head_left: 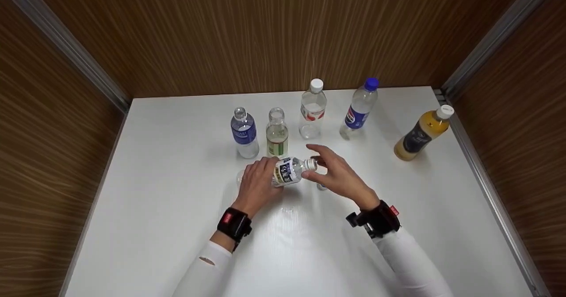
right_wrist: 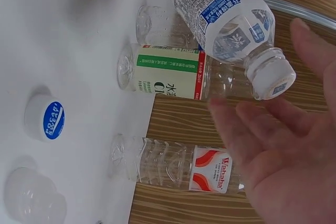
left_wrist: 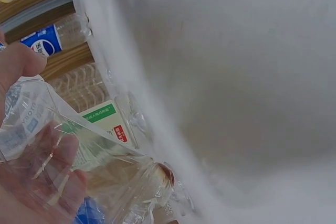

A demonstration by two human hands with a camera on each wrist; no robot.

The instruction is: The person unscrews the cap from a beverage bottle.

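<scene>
Left arm stretches up from the bottom of the head view, and the left hand point(head_left: 257, 180) lies over its prize: a clear bottle point(head_left: 285, 171) with a white-and-blue label, tipped on its side just below the centre of the frame, neck pointing right. That grip is closed firmly round the body; fingers show through clear plastic at the lower left of the left wrist view.

Over to the right hand point(head_left: 338, 173), angling in from the lower right, thumb low, index finger high. This grip is wide, fingers loosely bent, holding nothing, with the bottle's white cap point(right_wrist: 273, 74) just beside it; whether a fingertip touches, I can't tell.

Behind the hands, a blue-labelled bottle point(head_left: 244, 133) and a green-labelled bottle point(head_left: 277, 142) stand uncapped on the worktop point(head_left: 146, 155). At the left of the right wrist view, a blue-topped cap point(right_wrist: 44, 117) rests on the white surface.
</scene>
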